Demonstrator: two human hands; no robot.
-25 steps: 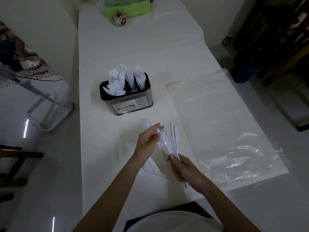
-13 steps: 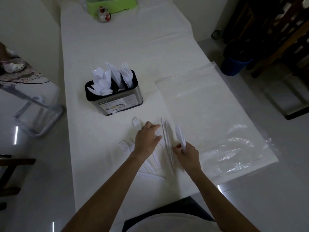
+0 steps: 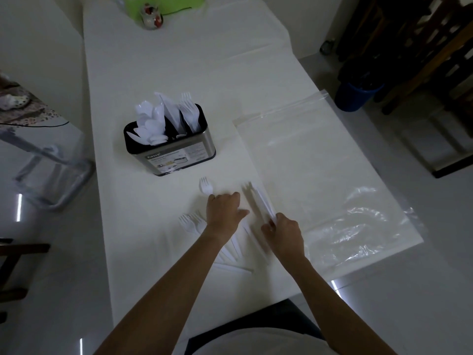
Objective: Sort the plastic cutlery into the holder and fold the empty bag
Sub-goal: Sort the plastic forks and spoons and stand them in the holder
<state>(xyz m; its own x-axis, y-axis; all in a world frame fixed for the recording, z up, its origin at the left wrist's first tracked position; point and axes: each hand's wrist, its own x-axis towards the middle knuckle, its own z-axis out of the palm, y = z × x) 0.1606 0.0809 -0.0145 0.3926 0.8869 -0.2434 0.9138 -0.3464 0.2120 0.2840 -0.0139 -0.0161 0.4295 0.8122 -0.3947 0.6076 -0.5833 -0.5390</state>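
A metal cutlery holder (image 3: 179,157) stands on the white table, filled with white plastic spoons, knives and forks. In front of it lie loose white forks (image 3: 192,222), one single fork (image 3: 205,187) just beyond my left hand. My left hand (image 3: 225,213) lies palm down, fingers spread, on the loose cutlery. My right hand (image 3: 282,233) grips a bundle of white knives (image 3: 261,201) by the handles, blades pointing away. The empty clear plastic bag (image 3: 320,180) lies flat to the right.
A small ceramic jar (image 3: 151,17) and a green tray (image 3: 163,3) stand at the table's far end. A blue bin (image 3: 358,94) and dark wooden chairs are on the floor at right. A metal chair frame (image 3: 48,175) stands at left.
My left hand dropped from the raised knives flat onto the loose forks. My right hand lowered the knife bundle toward the table. The camera view shifted slightly.
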